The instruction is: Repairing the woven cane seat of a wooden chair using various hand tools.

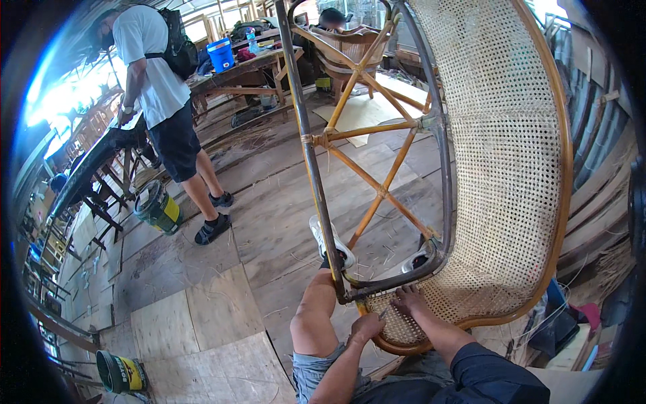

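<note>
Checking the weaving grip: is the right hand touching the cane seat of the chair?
Touching. The head view shows the right hand lying flat, fingers spread, on the woven cane seat, no gap visible.

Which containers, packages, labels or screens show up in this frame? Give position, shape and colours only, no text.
Paint can: on the plank floor beside the standing person's feet, tilted, round, dark green with a yellow label.
Second paint can: lower left on the floor, lying tilted, round, dark with a yellow label.
Blue bucket: on the far workbench, squat, blue with a white patch.
Bottle: right of the bucket, clear; cap colour unclear.
No screens or signs visible.
</note>
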